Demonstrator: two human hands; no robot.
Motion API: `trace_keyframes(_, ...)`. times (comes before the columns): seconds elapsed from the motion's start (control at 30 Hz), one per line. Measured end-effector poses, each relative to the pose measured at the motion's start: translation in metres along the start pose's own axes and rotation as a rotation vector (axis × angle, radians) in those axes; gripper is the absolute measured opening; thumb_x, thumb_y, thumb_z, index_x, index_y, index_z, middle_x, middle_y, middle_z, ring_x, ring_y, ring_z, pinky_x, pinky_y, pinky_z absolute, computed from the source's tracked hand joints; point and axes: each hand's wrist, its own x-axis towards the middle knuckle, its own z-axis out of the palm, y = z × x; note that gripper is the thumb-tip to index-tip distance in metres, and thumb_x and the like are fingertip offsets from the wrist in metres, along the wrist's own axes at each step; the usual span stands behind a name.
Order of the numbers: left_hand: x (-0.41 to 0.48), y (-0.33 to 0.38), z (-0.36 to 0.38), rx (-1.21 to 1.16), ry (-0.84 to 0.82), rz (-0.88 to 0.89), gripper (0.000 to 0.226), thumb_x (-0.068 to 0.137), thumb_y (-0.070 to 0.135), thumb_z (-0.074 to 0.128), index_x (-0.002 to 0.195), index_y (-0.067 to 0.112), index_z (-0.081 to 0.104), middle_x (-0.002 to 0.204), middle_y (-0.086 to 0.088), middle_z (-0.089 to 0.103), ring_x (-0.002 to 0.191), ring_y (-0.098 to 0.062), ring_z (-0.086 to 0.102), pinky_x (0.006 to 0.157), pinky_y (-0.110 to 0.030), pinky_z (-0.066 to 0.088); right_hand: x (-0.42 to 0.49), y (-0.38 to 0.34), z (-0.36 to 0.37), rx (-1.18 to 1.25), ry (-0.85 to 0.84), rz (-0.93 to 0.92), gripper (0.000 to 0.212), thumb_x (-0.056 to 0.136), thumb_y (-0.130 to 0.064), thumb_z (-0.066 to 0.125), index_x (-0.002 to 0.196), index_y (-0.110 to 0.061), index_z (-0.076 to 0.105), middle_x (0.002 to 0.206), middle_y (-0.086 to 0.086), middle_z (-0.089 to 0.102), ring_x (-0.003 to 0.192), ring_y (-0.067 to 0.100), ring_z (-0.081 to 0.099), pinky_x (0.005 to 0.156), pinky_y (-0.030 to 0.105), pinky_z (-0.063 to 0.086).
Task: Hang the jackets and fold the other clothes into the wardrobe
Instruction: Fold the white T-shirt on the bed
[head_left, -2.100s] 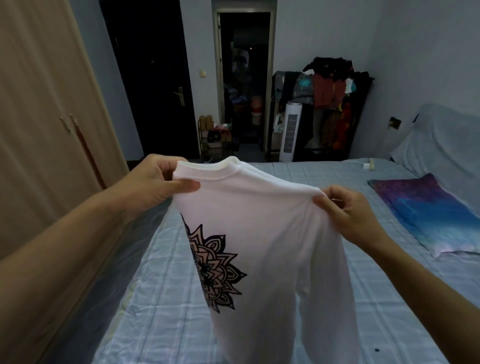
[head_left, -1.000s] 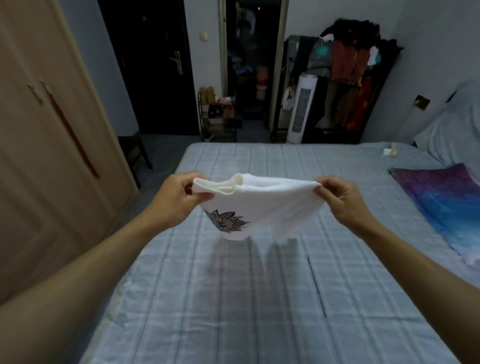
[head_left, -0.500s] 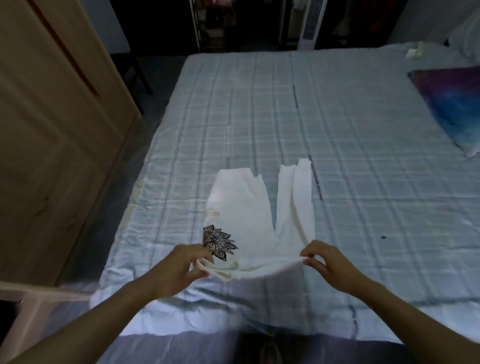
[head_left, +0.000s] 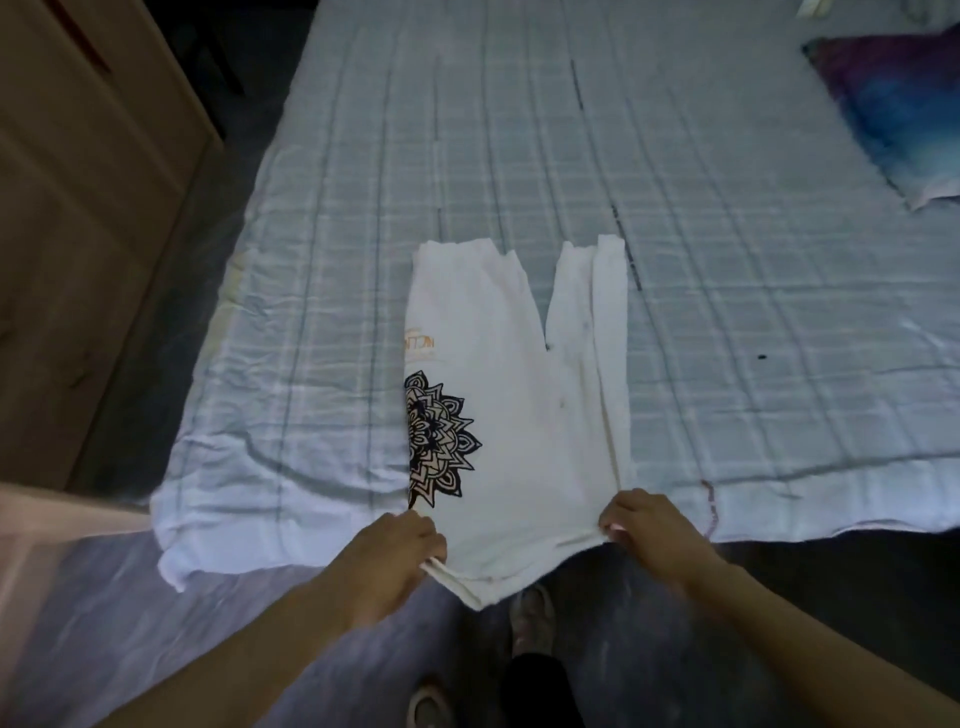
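On my feed the white shirt lies flat, folded lengthwise, at the near edge of the bed, its collar end hanging just past the edge toward me. My left hand grips 1 collar-end corner, fingers curled round the fabric; my right hand pinches the other corner. A black mandala print sits on the shirt's left fold. The wooden wardrobe stands left of the bed, and a purple-blue cloth lies at far right.
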Motion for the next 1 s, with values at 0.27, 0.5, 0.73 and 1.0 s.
trace_keyframes(0.27, 0.000, -0.042, -0.009, -0.003, -0.109, -0.128, 0.029, 0.099, 0.035, 0.055, 0.126, 0.027, 0.058, 0.128, 0.010, 0.055, 0.122, -0.011, 0.047, 0.103, -0.026, 0.035, 0.013, -0.022, 0.000, 0.114, -0.071, 0.266, 0.041, 0.097, -0.039, 0.054, 0.136, -0.029, 0.050, 0.143, -0.005, 0.049, 0.129, 0.015, 0.046, 0.107, 0.032, 0.037)
trace_keyframes(0.5, 0.070, -0.075, -0.073, -0.046, 0.168, -0.221, 0.029, 0.097, 0.035, 0.057, 0.122, 0.022, 0.061, 0.122, 0.004, 0.061, 0.115, -0.017, 0.051, 0.098, -0.034, 0.042, 0.107, -0.032, -0.062, 0.262, 0.187, 0.250, 0.041, 0.098, -0.035, 0.054, 0.136, -0.019, 0.053, 0.138, -0.001, 0.054, 0.125, 0.017, 0.051, 0.107, 0.032, 0.039)
trace_keyframes(0.73, 0.202, -0.144, -0.104, -0.050, 0.202, -0.349, 0.053, 0.101, 0.043, 0.047, 0.148, 0.022, 0.040, 0.153, 0.004, 0.040, 0.141, -0.015, 0.031, 0.115, -0.029, 0.028, 0.269, 0.015, -0.079, 0.409, 0.268, 0.264, 0.038, 0.099, -0.029, 0.055, 0.135, -0.017, 0.053, 0.139, 0.001, 0.052, 0.125, 0.019, 0.050, 0.108, 0.026, 0.034)
trace_keyframes(1.0, 0.345, -0.220, -0.105, 0.189, 0.219, -0.455, 0.067, 0.101, 0.053, 0.024, 0.158, 0.023, 0.003, 0.166, -0.003, -0.005, 0.153, -0.023, -0.007, 0.124, -0.043, 0.005, 0.413, 0.076, -0.055, 0.379, 0.306, 0.374, 0.048, 0.096, -0.037, 0.056, 0.138, -0.015, 0.046, 0.142, 0.005, 0.046, 0.129, 0.023, 0.043, 0.109, 0.034, 0.033)
